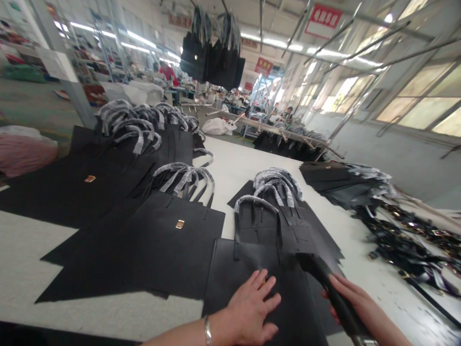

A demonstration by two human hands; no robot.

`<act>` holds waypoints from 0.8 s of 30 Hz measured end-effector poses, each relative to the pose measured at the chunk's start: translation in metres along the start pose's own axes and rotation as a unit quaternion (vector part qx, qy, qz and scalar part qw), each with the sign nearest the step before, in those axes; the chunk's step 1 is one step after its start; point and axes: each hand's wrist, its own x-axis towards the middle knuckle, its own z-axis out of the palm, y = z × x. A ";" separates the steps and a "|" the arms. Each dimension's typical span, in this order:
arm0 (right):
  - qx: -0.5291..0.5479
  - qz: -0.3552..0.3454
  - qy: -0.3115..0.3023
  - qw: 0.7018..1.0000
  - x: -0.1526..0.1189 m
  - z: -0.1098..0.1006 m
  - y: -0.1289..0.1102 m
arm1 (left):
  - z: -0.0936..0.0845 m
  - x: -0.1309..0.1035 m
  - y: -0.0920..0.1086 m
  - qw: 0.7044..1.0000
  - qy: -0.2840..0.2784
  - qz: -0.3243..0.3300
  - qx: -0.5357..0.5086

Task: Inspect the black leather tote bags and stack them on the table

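Note:
My left hand [252,305] lies with fingers spread on a black bag panel [230,269]; a bit of gold hardware shows by the fingertips. My right hand [355,300] is wrapped round a black long-handled tool [333,283]. Its blurred, flat head sits over the panel's upper right part; the exact kind is unclear. The panel's handle [256,199] is wrapped in clear film and arches away from me. Beyond it lie more panels with wrapped handles [279,182]. To the left is a stack of black panels [144,245], the top one with a gold clasp [180,224].
Another pile of black panels [65,187] covers the far left of the white table [230,154]. Along the right edge lie folded black pieces [324,178] and a heap of black straps with gold buckles [406,245]. Black bags [212,57] hang overhead beyond the table.

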 end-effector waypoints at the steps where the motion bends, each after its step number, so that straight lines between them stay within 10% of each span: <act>1: 0.000 0.005 -0.007 1.000 0.003 0.002 0.002 | 0.000 -0.002 0.001 1.000 -0.003 0.002 -0.003; 15: 0.011 0.029 -0.050 0.998 0.018 -0.003 0.009 | -0.002 -0.003 0.003 1.000 -0.004 -0.006 -0.007; 24: 0.055 -0.073 0.027 0.995 0.010 0.009 0.002 | -0.004 -0.004 0.005 1.000 -0.008 -0.002 0.006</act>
